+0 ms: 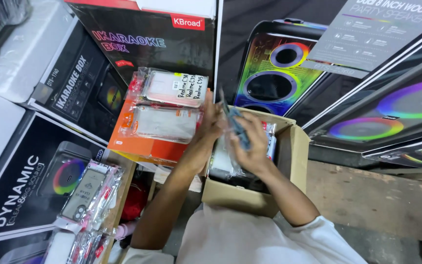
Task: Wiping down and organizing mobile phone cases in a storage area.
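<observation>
Both hands are over the open carton [296, 146], the brown cardboard one sitting between the big speaker boxes. The right hand [250, 146] is above the middle of the carton, fingers curled shut around a blue phone case [238, 128] in a clear sleeve, holding it tilted up on edge. The left hand [210, 124] is at the carton's left rim, fingers bent and pressed against the upright packets [223, 156] standing inside; it seems to grip the front one, though how tightly the fingers close I cannot tell.

Inside the carton, more clear-wrapped cases are packed on end, filling it from the left wall to the right.

Just left of the carton lies an orange box [133, 142], and on it two bundles of clear cases [169, 105], the upper one carrying a white handwritten label. Further left and lower than the carton, another bundle [90, 195] of wrapped cases rests on a black speaker box [20, 186]. Behind the carton stands a tall box [269, 68] printed with a rainbow-lit speaker.
</observation>
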